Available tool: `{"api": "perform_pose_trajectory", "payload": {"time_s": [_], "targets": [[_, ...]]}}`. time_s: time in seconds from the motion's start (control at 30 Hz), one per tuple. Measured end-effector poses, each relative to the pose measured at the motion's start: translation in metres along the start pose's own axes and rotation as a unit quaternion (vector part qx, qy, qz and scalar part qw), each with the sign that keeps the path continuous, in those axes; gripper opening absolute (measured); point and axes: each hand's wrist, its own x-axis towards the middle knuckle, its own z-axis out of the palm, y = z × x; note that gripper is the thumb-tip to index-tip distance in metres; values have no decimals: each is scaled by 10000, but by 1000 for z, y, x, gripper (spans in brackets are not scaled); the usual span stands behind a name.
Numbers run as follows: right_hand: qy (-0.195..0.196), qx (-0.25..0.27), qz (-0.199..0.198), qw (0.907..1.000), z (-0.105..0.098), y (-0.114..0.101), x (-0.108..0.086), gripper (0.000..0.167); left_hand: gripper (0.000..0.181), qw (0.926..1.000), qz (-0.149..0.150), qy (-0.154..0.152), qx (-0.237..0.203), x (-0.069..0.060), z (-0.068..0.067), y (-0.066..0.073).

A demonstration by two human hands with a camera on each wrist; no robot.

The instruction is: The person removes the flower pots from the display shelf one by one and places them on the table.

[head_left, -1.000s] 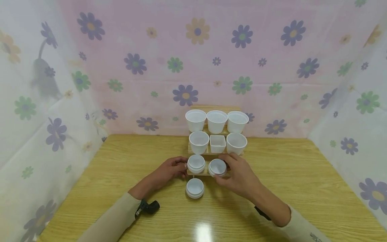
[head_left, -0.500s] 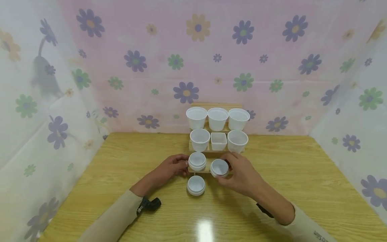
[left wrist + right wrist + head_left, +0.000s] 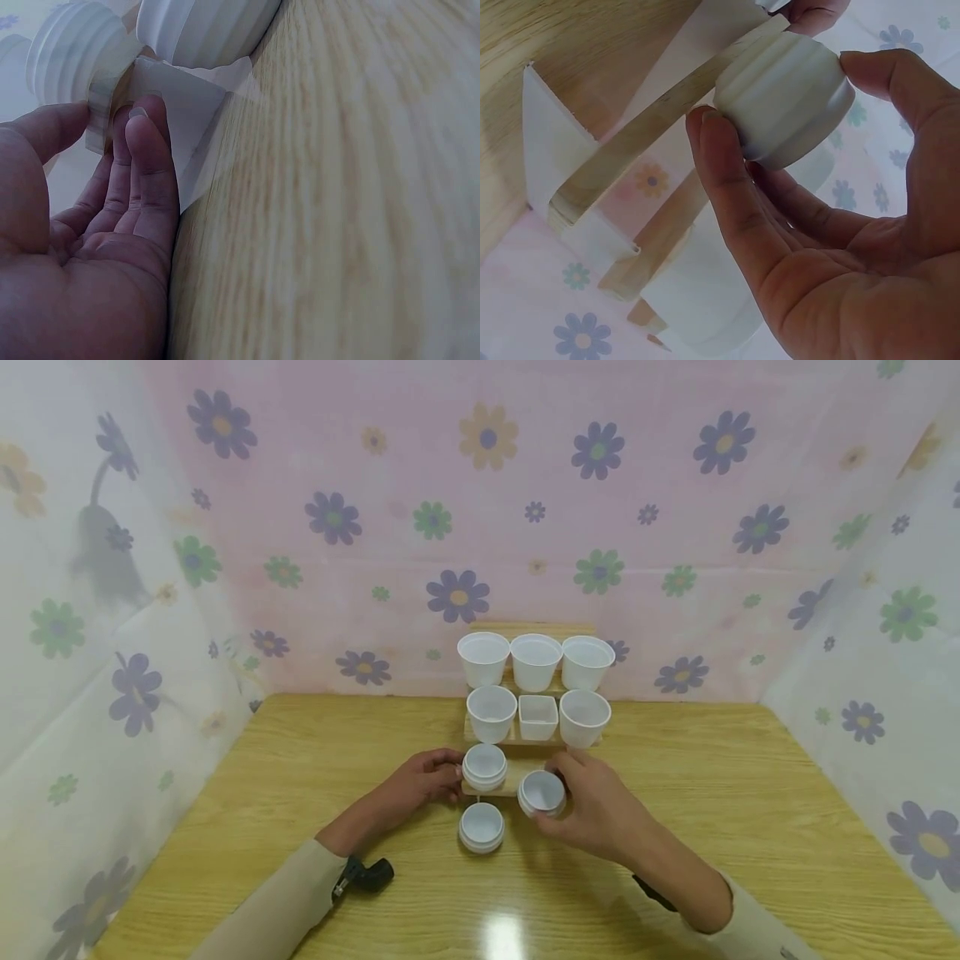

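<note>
The right hand (image 3: 600, 799) pinches a small white jar (image 3: 542, 793), its thumb on the near left side of the jar and its fingers on the far right. The jar's open mouth faces up, and the jar is at the near edge of the lowest step of a wooden stand (image 3: 521, 767), toward its right end; whether it touches the wood I cannot tell. The left hand (image 3: 416, 785) is at the left end of that step, its thumb and fingers closed on the end of the board. Just right of its fingertips, a second jar (image 3: 484, 766) stands upright on the step. A third jar (image 3: 482, 828) stands upright on the wooden table (image 3: 337, 727), near of the second one and apart from both hands.

On the middle step, a square cup (image 3: 537, 718) stands between a left round cup (image 3: 491, 714) and a right round cup (image 3: 585, 718). On the step beyond, three larger cups (image 3: 536, 664) stand side by side in a row, all white and mouth up. The stand has white side panels (image 3: 187, 94) under its boards. Behind the table hangs a pink flowered cloth (image 3: 397, 468). Both arms wear beige sleeves (image 3: 277, 902), and a black device (image 3: 367, 875) sits at the left wrist.
</note>
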Motion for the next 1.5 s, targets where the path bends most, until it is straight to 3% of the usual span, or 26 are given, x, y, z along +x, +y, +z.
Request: {"api": "perform_pose_trajectory", "payload": {"time_s": [0.23,0.73,0.97,1.23,1.5], "targets": [[-94,-83,-57,9999,-3,0,0,39,41,10000,69,3,-20,6,-2,1],[-346,-14,-126,9993,7,-6,-9,37,44,10000,-41,-9,19,-3,1,-1],[-404,-101,-197,9989,10,-5,-7,38,42,10000,-23,-16,42,-1,0,-1],[-679,-109,59,9976,12,-6,-5,39,41,10000,-13,10,74,-1,-3,-2],[-720,-221,32,9972,13,-9,-7,39,42,10000,-6,-72,17,0,-1,0]]}}
